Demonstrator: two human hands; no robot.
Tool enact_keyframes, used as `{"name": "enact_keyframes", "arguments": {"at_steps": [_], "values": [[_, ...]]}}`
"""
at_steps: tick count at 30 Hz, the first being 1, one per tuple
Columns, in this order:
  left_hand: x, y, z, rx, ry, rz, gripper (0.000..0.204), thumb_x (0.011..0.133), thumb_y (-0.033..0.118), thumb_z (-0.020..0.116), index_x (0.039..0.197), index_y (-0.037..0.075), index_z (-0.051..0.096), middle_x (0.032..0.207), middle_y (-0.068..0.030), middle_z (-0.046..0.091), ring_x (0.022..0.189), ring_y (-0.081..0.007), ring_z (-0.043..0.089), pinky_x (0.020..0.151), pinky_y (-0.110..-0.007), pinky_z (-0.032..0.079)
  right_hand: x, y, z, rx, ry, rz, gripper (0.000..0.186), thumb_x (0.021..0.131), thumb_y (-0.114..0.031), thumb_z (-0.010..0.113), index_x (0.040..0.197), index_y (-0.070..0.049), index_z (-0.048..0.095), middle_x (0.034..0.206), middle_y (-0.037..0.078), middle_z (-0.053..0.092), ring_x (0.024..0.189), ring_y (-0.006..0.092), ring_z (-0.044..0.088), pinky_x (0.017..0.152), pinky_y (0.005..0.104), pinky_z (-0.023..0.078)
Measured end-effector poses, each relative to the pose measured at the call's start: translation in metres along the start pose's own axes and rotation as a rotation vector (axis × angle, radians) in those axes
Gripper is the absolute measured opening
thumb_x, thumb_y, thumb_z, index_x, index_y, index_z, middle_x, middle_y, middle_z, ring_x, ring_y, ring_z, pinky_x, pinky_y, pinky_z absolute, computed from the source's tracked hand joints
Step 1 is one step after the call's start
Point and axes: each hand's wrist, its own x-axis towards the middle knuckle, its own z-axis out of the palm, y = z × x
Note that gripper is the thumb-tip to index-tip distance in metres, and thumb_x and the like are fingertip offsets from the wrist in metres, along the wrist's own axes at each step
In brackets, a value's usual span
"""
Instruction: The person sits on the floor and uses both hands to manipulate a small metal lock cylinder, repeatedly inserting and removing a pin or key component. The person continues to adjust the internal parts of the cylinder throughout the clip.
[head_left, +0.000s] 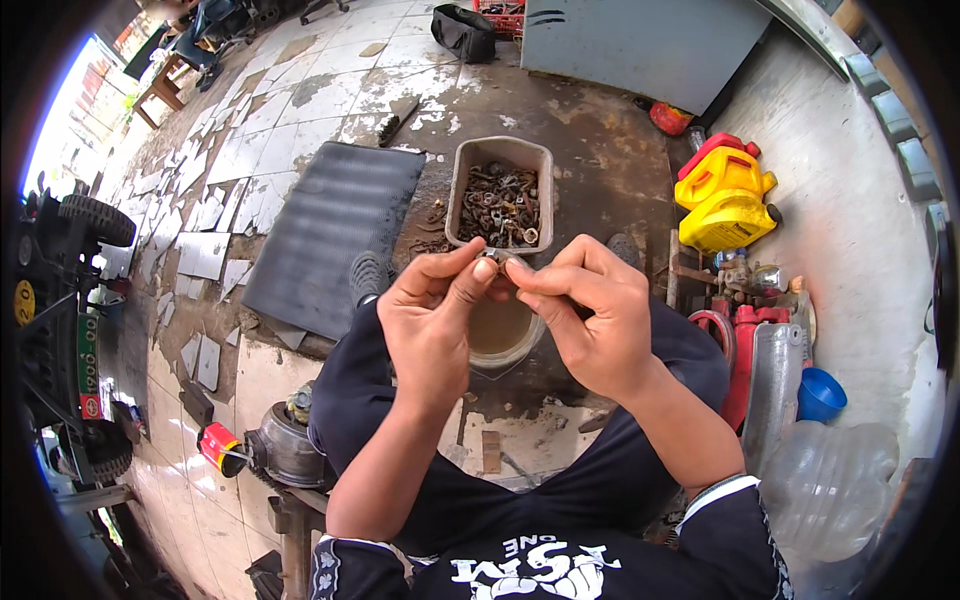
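Note:
Both hands meet in front of me, fingertips pinched together over a small metal fastener (492,256). It looks like a nut, perhaps with a bolt in it, but my fingers cover most of it. My left hand (428,315) grips it between thumb and index finger. From the other side, my right hand (597,325) pinches it with closed fingers. Just beyond stands a grey-brown plastic tub (548,190) full of rusty bolts, nuts and other small metal parts. Below my hands, partly hidden by them, is a round container (510,340) holding murky liquid.
A black ribbed mat (335,235) lies left of the tub, near broken floor tiles (205,255). At right are yellow jugs (728,205), a blue bowl (821,394) and a large clear plastic bottle (830,485). A grey metal motor-like part (288,445) sits beside my left leg.

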Motion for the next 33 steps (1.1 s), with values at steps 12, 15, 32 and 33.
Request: {"name": "enact_keyframes", "arguments": {"at_steps": [12,15,32,33], "values": [[0.002,0.008,-0.01,-0.403,-0.257,-0.099,0.023,0.091,0.004,0.063,0.113,0.001,0.063,0.09,-0.0123,0.065,0.083,-0.0213,0.064,0.07,-0.027,0.052,0.005,0.002,-0.023,0.637,0.16,0.352,0.031,0.089,0.002,0.062,0.121,0.001,0.062,0.093,0.003,0.061,0.077,0.009,0.061,0.067,0.0201,0.049],[0.003,0.006,-0.012,-0.46,-0.308,-0.157,0.022,0.092,0.007,0.062,0.114,0.003,0.063,0.088,-0.0108,0.063,0.082,-0.0203,0.061,0.069,-0.027,0.05,-0.001,0.008,-0.027,0.692,0.02,0.422,0.03,0.09,0.0,0.061,0.121,0.001,0.062,0.1,0.004,0.062,0.08,0.0095,0.062,0.069,0.0205,0.049],[-0.006,0.003,0.0,-0.311,-0.282,-0.161,0.019,0.089,0.004,0.067,0.106,-0.002,0.06,0.099,-0.0136,0.065,0.083,-0.0186,0.066,0.073,-0.031,0.057,-0.008,-0.015,-0.011,0.767,-0.045,0.468,0.019,0.09,-0.004,0.067,0.107,0.005,0.064,0.09,0.009,0.07,0.079,0.0096,0.067,0.072,0.0198,0.053],[-0.007,0.002,0.0,-0.285,-0.272,-0.138,0.019,0.088,0.003,0.067,0.105,-0.002,0.06,0.1,-0.0137,0.065,0.083,-0.0184,0.066,0.073,-0.031,0.057,-0.009,-0.014,-0.01,0.732,-0.033,0.445,0.019,0.09,-0.004,0.067,0.106,0.005,0.064,0.09,0.009,0.07,0.079,0.0092,0.067,0.071,0.0195,0.053]]}}
